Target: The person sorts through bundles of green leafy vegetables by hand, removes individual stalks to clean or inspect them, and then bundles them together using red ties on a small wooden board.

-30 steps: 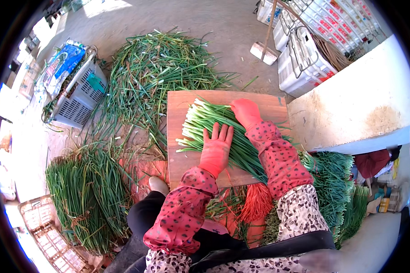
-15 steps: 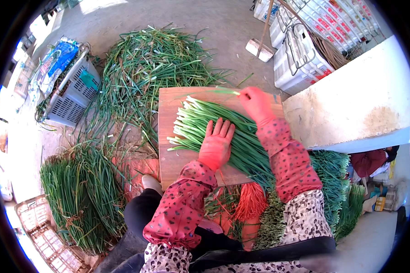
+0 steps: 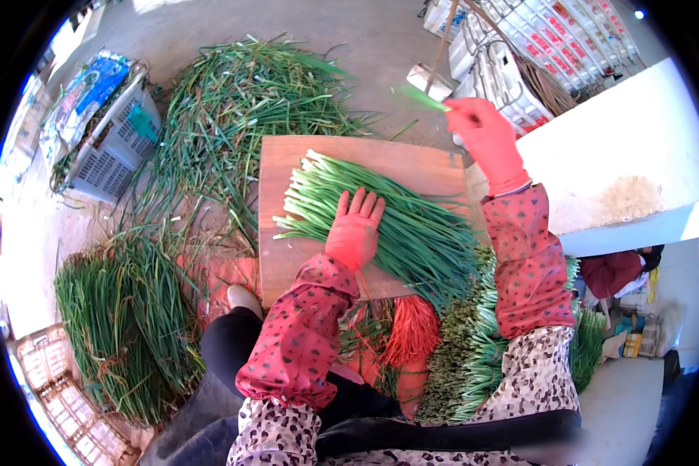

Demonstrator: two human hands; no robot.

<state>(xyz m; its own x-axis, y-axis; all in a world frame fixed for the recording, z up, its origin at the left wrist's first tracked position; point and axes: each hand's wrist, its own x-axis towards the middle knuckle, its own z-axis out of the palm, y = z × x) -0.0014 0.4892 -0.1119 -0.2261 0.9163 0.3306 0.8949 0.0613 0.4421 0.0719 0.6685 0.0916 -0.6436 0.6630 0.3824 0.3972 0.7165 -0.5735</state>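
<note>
A thick bunch of chives [image 3: 396, 210] lies slantwise on a wooden board [image 3: 435, 163], pale ends to the left and green tips to the lower right. My left hand [image 3: 354, 231], in a coral-red glove, rests flat on the bunch with its fingers stretched out. Raised past the board's far right corner, my gloved right hand [image 3: 487, 142] pinches a loose chive leaf [image 3: 421, 97], smeared by motion. Red ties [image 3: 412, 330] hang below the board's near edge. Beside them stand packed chive bundles [image 3: 462, 357], partly hidden by my right arm.
Loose chive leaves [image 3: 248, 116] form a heap beyond the board. Uncut chives [image 3: 124, 326] are piled at left, beside a plastic crate [image 3: 43, 361]. A grey basket [image 3: 120, 147] stands farther off. White boxes [image 3: 505, 78] and a white ledge [image 3: 629, 163] border the right; a person [image 3: 613, 276] shows beyond.
My right hand has risen from over the board to beyond its far right corner, carrying the chive leaf. My left hand stays on the bunch. The whole view has shifted slightly.
</note>
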